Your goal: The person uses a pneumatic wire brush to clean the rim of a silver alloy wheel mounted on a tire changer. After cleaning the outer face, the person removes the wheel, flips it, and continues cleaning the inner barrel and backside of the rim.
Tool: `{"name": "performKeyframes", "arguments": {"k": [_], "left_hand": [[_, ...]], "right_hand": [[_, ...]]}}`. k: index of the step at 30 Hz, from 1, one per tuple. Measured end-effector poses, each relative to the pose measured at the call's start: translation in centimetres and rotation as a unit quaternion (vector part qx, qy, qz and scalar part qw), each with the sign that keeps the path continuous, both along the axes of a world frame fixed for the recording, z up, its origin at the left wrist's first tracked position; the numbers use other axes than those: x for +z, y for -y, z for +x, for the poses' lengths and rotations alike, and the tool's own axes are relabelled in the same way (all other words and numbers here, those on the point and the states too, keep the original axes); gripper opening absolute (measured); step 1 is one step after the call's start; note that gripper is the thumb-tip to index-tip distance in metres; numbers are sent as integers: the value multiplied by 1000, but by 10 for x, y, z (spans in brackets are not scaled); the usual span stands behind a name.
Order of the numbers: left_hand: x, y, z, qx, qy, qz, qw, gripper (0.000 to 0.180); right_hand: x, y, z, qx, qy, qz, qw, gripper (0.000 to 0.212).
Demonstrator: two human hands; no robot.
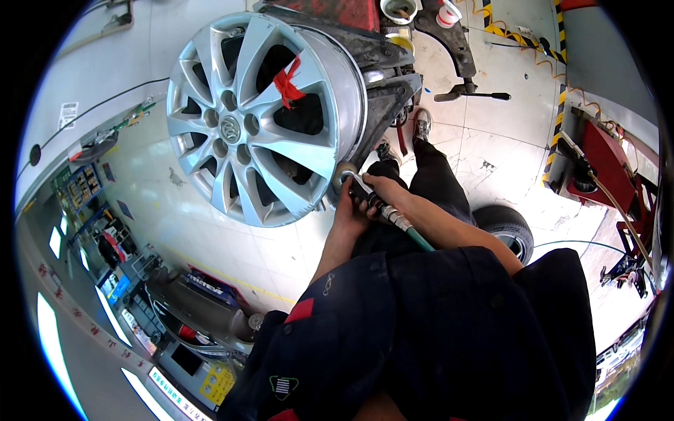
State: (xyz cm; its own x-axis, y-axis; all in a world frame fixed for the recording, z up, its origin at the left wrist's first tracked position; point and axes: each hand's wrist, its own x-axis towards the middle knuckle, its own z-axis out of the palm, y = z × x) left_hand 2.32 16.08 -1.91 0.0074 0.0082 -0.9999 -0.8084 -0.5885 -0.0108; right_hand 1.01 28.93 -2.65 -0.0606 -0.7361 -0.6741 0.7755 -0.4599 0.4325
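Gripping a hand-held air tool [378, 203] at waist height, the person's left hand [349, 209] and right hand [385, 191] are both closed around its body, fingers curled with no visible gap. Doubling the grip probably steadies the round head [345, 170], which sits at the lower right edge of a silver alloy wheel [298, 149]; whether they touch is unclear. A green hose [420, 239] trails back between the forearms, apparently leaving the front end free. The wheel faces left, tyreless, against dark metal arms [385, 98] that seem to hold it up within reach. Red cloth [286, 84] hangs at a spoke opening. Beyond the right forearm, a black tyre [497, 223] lies on the pale tiled floor [449, 158].
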Motion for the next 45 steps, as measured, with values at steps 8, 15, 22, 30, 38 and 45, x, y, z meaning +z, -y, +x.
{"name": "performKeyframes", "arguments": {"k": [8,15,22,30,38,45], "left_hand": [[-4,30,15,7,-12,-16,1000,35],[6,7,4,-58,-31,-1,998,36],[3,9,4,-22,-22,19,999,32],[-14,22,7,56,-49,116,990,34],[-7,6,8,112,-41,150,981,31],[-21,8,18,90,-70,153,982,30]], "right_hand": [[-4,29,5,60,-20,12,998,32],[2,10,8,22,-31,38,999,32],[2,12,8,13,-15,23,1000,32],[5,23,2,-94,111,-9,989,32],[5,16,2,-102,123,-7,987,32],[8,4,3,-69,75,29,994,33]]}}
